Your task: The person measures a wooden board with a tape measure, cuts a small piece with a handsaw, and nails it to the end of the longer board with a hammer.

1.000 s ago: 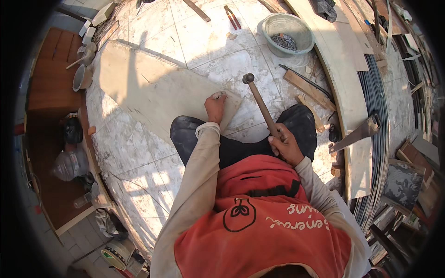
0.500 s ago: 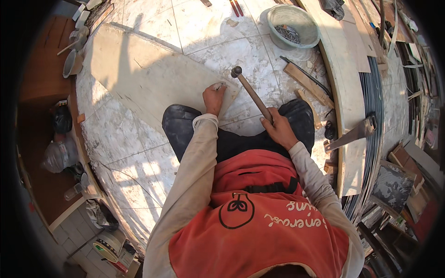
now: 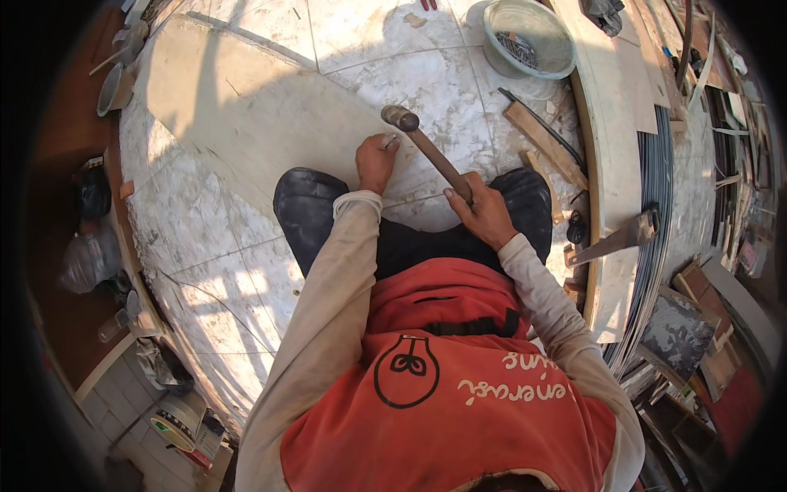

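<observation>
A hammer (image 3: 438, 156) with a round dark head and a wooden handle is gripped near the handle's end by my right hand (image 3: 485, 211). Its head hangs just beyond my left hand (image 3: 376, 162), slightly to the right. My left fingers are pinched together at the near right end of a long pale board (image 3: 254, 107), which lies slantwise on the floor in front of my knees. Whatever sits between those fingertips is too small to make out.
At the far right stands a round grey bucket (image 3: 567, 59) with nails at its bottom. Wood offcuts (image 3: 544, 143) and a dark rod lie nearer. A handsaw (image 3: 616, 237) rests on planks along the right. Leftward is a brown cabinet-like panel (image 3: 65, 189) with pots beside it.
The hammer's head has swung left, closer to my left hand, and tilted. My left hand stays pinched at the board's end. The view has shifted a little.
</observation>
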Action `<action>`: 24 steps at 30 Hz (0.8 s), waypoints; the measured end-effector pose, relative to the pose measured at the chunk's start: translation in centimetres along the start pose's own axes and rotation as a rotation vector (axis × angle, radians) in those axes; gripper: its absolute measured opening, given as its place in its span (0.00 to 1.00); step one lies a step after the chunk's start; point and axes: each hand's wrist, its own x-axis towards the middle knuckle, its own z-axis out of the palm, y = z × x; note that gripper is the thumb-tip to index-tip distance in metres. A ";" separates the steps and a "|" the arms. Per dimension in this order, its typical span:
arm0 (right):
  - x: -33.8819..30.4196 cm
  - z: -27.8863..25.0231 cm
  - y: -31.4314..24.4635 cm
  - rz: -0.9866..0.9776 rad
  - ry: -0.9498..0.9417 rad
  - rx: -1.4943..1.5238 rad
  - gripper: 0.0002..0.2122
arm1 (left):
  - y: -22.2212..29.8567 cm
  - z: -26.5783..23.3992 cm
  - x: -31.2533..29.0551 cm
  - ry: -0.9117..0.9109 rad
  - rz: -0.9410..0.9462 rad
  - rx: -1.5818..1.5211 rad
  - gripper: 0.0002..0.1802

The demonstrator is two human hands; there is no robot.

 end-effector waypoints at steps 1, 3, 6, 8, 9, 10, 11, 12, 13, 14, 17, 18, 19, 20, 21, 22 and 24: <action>0.4 0.6 1.1 -0.002 0.000 -0.001 0.16 | 0.2 0.0 0.1 -0.008 -0.010 -0.039 0.11; 1.1 2.2 4.5 0.007 -0.028 -0.203 0.16 | 0.9 -0.1 0.3 -0.014 -0.018 -0.080 0.12; 1.6 2.3 5.0 0.065 -0.068 -0.260 0.17 | 1.6 -0.2 0.3 -0.086 -0.080 -0.050 0.11; 1.8 1.5 3.6 0.052 -0.072 -0.228 0.17 | 0.6 0.0 0.1 0.040 0.030 -0.062 0.11; 1.6 0.7 2.4 0.056 -0.073 -0.198 0.16 | 0.4 0.1 0.1 0.040 0.023 -0.063 0.11; 1.4 0.1 1.2 0.053 -0.083 -0.200 0.16 | 0.2 0.1 0.1 0.024 0.025 -0.032 0.10; 1.1 -0.5 -0.1 0.047 -0.079 -0.139 0.17 | -0.1 0.1 0.1 0.009 0.025 0.000 0.10; 0.8 -0.8 -0.5 0.048 -0.067 -0.079 0.17 | 0.4 0.0 0.0 0.005 0.022 -0.003 0.10; 0.7 -0.8 -0.3 0.052 -0.070 -0.081 0.17 | 0.8 0.0 0.1 -0.004 -0.020 -0.040 0.10; 0.5 -0.7 -0.1 0.016 -0.029 -0.068 0.17 | 1.2 -0.1 0.0 -0.013 -0.064 -0.077 0.10; 1.3 0.6 4.1 0.021 -0.066 -0.215 0.18 | 1.6 -0.2 0.1 -0.023 -0.047 -0.042 0.09; 2.1 0.7 4.5 0.064 -0.153 -0.372 0.19 | 1.5 -0.2 0.3 -0.015 -0.043 -0.042 0.09; 2.2 0.4 4.9 0.058 -0.148 -0.373 0.19 | 1.4 -0.1 0.3 -0.039 -0.036 -0.079 0.08; 2.0 0.2 5.3 0.091 -0.184 -0.324 0.19 | 1.3 0.0 0.4 -0.065 -0.028 -0.117 0.07; 1.9 0.0 4.7 0.123 -0.230 -0.275 0.19 | 0.7 0.1 0.3 -0.059 -0.029 -0.117 0.07; 1.6 -0.2 4.0 0.118 -0.231 -0.276 0.19 | 0.0 0.2 0.1 -0.020 0.017 -0.116 0.07; 0.5 -1.0 2.8 0.127 -0.179 -0.153 0.19 | -0.4 0.3 0.4 0.016 0.070 -0.121 0.07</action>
